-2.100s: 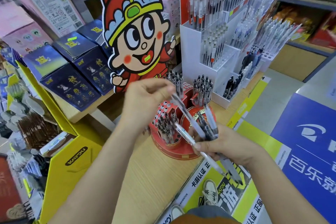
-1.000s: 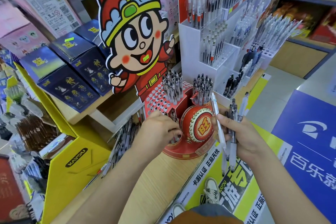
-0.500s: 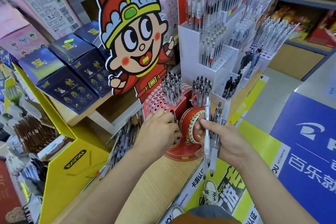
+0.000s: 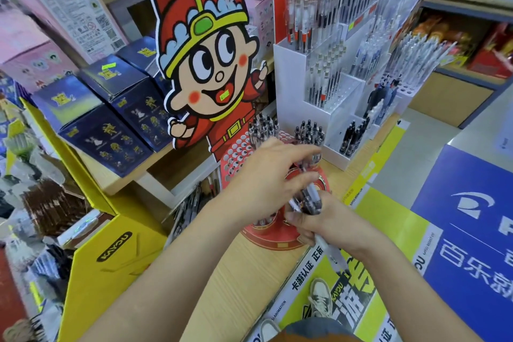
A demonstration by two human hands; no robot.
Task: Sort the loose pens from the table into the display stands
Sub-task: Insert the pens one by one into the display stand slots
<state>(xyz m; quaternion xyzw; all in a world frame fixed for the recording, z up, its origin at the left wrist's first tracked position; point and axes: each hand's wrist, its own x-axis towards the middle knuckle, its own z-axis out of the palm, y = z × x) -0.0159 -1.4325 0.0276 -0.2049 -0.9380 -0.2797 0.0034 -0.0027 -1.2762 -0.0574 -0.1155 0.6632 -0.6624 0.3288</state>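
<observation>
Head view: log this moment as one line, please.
left hand at top of pen bundle | right hand grips it | both by red pen stand

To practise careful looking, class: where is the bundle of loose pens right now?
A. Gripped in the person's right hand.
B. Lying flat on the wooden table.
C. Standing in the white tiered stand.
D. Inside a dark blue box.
A: the right hand has its fingers curled round the bundle of pens, held in front of the red stand.
</observation>
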